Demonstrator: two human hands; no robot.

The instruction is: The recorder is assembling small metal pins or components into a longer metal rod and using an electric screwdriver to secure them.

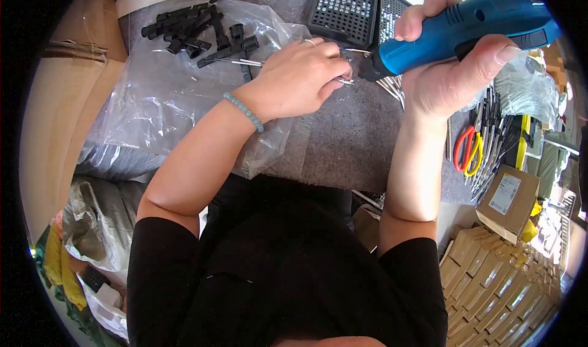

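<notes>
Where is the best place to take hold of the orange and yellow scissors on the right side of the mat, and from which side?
Probably at the handle loops of the scissors, coming from the person's near side. The loops lie toward the person and are uncovered, while the blades point away toward the screwdrivers beside them. The right hand, now holding the blue power screwdriver, is closest.
</notes>
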